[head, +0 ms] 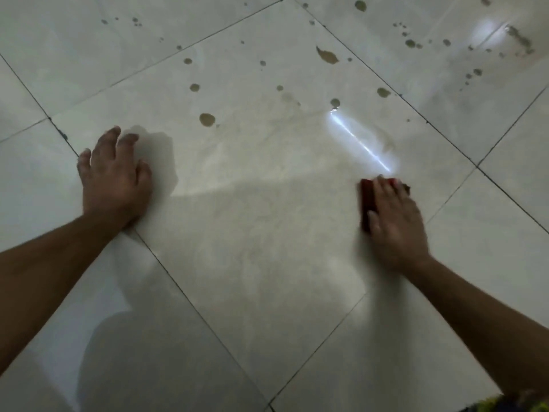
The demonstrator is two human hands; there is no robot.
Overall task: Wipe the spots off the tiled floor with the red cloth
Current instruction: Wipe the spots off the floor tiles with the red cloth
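Note:
The pale tiled floor (pixel 252 227) fills the view. My right hand (pixel 396 224) lies flat with straight fingers on the folded red cloth (pixel 368 197), pressing it onto the tile at the right; most of the cloth is hidden under the hand. My left hand (pixel 114 176) rests on the floor at the left, fingers spread, holding nothing. Several brown spots (pixel 207 119) dot the far half of the same tile, and a larger brown smear (pixel 328 55) lies further back. More spots (pixel 410 43) are scattered on the far right tile.
Dark grout lines (pixel 184 295) cross the floor diagonally. A bright light streak (pixel 359 141) reflects on the tile just beyond the cloth. A long dirty patch (pixel 520 40) lies at the far right. A bit of patterned fabric (pixel 511 404) shows at the bottom right corner.

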